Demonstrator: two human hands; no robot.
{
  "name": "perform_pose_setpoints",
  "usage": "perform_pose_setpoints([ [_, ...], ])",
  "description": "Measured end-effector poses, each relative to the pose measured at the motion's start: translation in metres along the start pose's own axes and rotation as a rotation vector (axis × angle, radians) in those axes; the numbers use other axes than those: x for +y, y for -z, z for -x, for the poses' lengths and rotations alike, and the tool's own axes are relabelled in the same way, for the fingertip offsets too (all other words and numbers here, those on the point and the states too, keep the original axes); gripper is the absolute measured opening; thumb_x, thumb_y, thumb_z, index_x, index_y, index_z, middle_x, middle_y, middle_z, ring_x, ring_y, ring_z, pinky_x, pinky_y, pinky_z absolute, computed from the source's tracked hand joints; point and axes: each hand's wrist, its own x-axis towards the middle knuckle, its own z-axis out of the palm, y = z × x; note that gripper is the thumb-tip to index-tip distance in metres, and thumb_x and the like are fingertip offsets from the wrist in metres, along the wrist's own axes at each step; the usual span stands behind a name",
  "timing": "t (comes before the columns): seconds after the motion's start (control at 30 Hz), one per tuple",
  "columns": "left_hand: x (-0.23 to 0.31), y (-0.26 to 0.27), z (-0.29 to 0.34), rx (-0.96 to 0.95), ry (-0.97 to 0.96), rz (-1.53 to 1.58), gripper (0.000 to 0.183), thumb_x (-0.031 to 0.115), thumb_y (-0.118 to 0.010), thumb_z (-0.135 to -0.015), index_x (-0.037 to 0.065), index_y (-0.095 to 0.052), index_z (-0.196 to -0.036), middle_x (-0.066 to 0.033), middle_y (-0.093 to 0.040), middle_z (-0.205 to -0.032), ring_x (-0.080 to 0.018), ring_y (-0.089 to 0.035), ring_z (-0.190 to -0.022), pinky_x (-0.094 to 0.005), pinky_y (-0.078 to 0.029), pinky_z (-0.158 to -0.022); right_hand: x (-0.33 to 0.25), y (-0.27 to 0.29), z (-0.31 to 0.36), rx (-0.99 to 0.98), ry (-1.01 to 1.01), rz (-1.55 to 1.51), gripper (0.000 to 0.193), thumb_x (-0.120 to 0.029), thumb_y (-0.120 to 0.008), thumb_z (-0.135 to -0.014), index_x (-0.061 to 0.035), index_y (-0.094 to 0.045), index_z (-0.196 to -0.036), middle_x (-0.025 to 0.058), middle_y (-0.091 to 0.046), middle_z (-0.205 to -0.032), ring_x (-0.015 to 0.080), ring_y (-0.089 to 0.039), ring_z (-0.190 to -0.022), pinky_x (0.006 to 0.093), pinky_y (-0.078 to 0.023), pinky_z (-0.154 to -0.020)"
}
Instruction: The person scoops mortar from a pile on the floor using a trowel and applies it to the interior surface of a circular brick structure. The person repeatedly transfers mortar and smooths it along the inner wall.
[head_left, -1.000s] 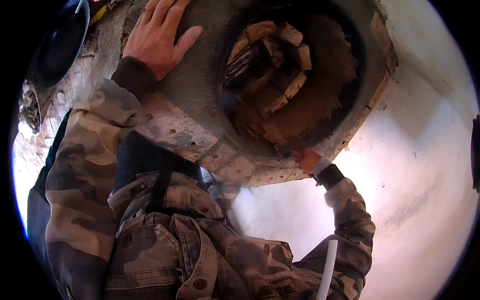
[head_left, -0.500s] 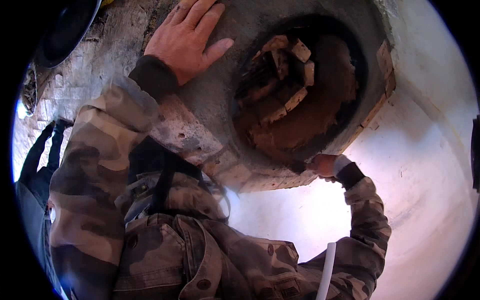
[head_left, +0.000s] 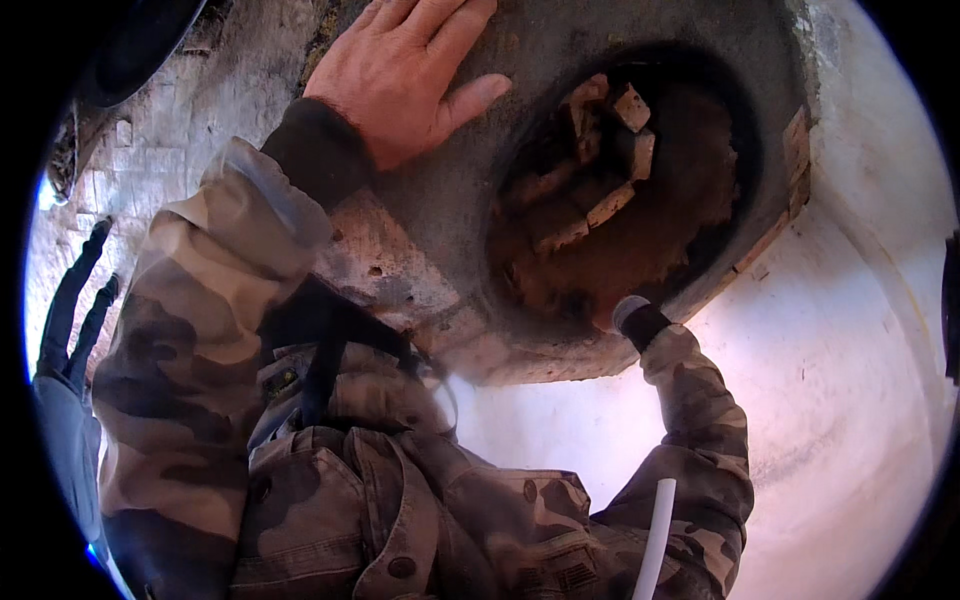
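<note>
My left hand (head_left: pixel 405 85) lies flat on the grey cement top (head_left: pixel 430 220) of a brick structure, with its thumb and fingers apart. To its right is a large round opening with a dark rim (head_left: pixel 745 150). Inside, a curved row of bricks (head_left: pixel 610 205) stands beside smooth reddish-brown clay (head_left: pixel 690 150). My right hand (head_left: pixel 604 316) reaches over the near edge of this opening, and the lower part of the hole is in shadow. Its cuff covers most of it, so its fingers and anything in them are hidden.
Bare bricks (head_left: pixel 385 255) show along the structure's near side. A pale wall (head_left: pixel 850 330) curves round the right. At upper left is a large dark round pan-like thing (head_left: pixel 135 50). Another person (head_left: pixel 70 420) stands at the far left. A white tube (head_left: pixel 656 540) hangs near my right arm.
My right hand has moved left and slightly up, from the outer edge over the rim into the opening. My left hand stays flat on the cement. The whole view has shifted a little.
</note>
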Motion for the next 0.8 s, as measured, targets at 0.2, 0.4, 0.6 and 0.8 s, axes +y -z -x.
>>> perform_pose_setpoints([
  [0.2,-0.005,0.004,-0.003,-0.041,-0.012,0.0,0.062,0.039,-0.071,-0.087,-0.008,-0.059,-0.127,-0.0255,-0.05,-0.143,-0.0399,-0.043,-0.139,-0.0467,-0.037,-0.116,-0.021,0.06,-0.002,-0.165,-0.101,0.067,0.04,-0.036,-0.047,-0.1,-0.0096,-0.068,-0.121,0.0212,-0.068,-0.123,0.044,-0.063,-0.114,0.0529,-0.049,-0.101],
  [0.4,-0.004,0.003,-0.004,-0.019,-0.03,0.03,0.062,0.038,-0.07,-0.087,-0.008,-0.058,-0.127,-0.0253,-0.051,-0.142,-0.0397,-0.044,-0.139,-0.0467,-0.037,-0.116,0.04,0.004,-0.052,-0.691,-0.039,0.058,0.039,-0.032,-0.043,-0.103,-0.0021,-0.067,-0.111,0.0234,-0.073,-0.098,0.0369,-0.073,-0.084,0.0531,-0.058,-0.07],
  [0.6,-0.002,0.001,-0.003,-0.004,0.013,0.058,0.062,0.038,-0.071,-0.085,-0.005,-0.058,-0.128,-0.0229,-0.052,-0.141,-0.0385,-0.045,-0.139,-0.047,-0.039,-0.115,-0.016,0.095,0.058,-0.531,-0.149,-0.084,0.048,-0.042,-0.041,-0.106,-0.0019,-0.065,-0.097,0.0134,-0.065,-0.067,0.0238,-0.062,-0.051,0.0402,-0.05,-0.043],
  [0.8,0.005,0.0,-0.002,-0.008,0.013,-0.056,0.065,0.039,-0.071,-0.084,-0.003,-0.056,-0.131,-0.0212,-0.049,-0.144,-0.0386,-0.043,-0.14,-0.048,-0.04,-0.114,-0.001,0.112,0.077,-0.405,-0.267,-0.508,0.055,-0.053,-0.044,-0.103,-0.0041,-0.067,-0.094,0.012,-0.063,-0.065,0.024,-0.06,-0.052,0.042,-0.05,-0.049],
])
